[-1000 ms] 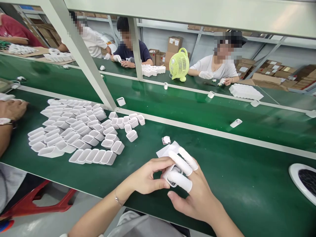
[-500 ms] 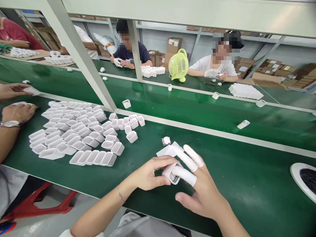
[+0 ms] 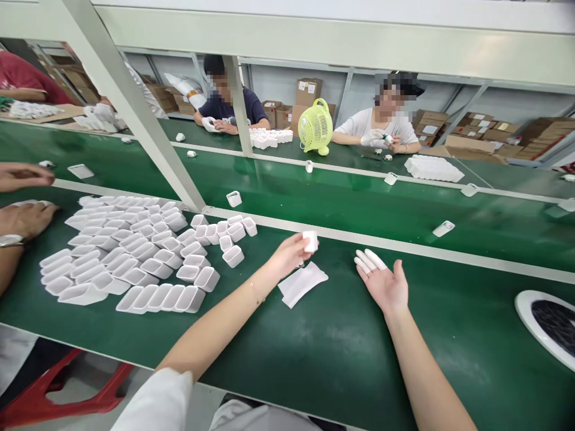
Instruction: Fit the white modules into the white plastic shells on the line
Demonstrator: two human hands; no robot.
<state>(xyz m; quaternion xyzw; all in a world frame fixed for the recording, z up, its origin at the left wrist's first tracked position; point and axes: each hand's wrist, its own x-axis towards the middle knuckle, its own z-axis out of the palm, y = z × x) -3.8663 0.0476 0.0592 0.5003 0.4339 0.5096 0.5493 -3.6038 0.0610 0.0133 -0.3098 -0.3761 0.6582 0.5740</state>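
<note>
My left hand point(image 3: 287, 256) reaches out over the green bench, its fingers closed round a small white plastic housing point(image 3: 310, 240). Below that hand a white cloth or paper piece point(image 3: 304, 284) lies flat on the surface. Something small is partly hidden between hand and cloth. To the right, my right hand point(image 3: 384, 282) is palm up with fingers stretched out and holds nothing. White finger covers sit on several of its fingers.
Many white open housings point(image 3: 155, 263) stand grouped on the left. Beyond a pale rail point(image 3: 341, 240), a green belt point(image 3: 278, 203) carries scattered white parts. A slanted post point(image 3: 135, 108) rises at left. A co-worker's hands point(image 3: 27, 220) are at far left; a round white-rimmed object point(image 3: 525, 311) is at right.
My left hand has moved forward toward the rail with the housing. My right hand has pulled its finger out of the housing, moved right and turned palm up.
</note>
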